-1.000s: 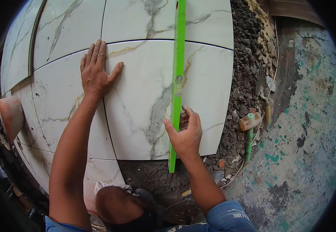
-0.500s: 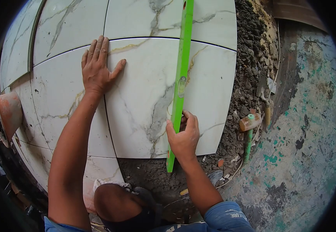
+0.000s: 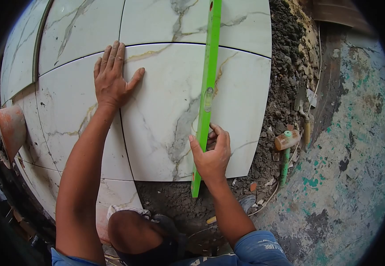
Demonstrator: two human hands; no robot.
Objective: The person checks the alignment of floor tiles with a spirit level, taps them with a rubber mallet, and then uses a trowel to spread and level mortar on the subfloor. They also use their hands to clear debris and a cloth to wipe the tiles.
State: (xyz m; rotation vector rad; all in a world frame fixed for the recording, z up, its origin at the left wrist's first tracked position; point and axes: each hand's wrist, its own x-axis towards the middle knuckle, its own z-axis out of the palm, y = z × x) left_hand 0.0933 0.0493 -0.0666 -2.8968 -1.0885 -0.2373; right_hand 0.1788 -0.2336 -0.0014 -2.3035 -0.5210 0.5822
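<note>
My left hand [image 3: 111, 84] lies flat with its fingers spread, across the joint between the marbled tile [image 3: 157, 115] and the neighbouring tile [image 3: 68, 102] on the left. A long green spirit level [image 3: 210, 66] rests lengthwise over the marbled tile, reaching past its near edge and onto the tile beyond. Around the lower part of the level is my right hand [image 3: 213, 153], thumb on the left side and curled fingers on the right. The level's vial window sits just above that hand.
Dark mortar [image 3: 285, 57] borders the tiles on the right. There lie a mallet [image 3: 286, 141] with a green handle and a trowel [image 3: 307, 126]. An orange bucket [image 3: 13, 128] stands tilted at the left. Below, my knee [image 3: 132, 235] is beside another trowel [image 3: 245, 203].
My right thumb and fingers have loosened and shifted slightly along the level. The level and my left hand have hardly moved.
</note>
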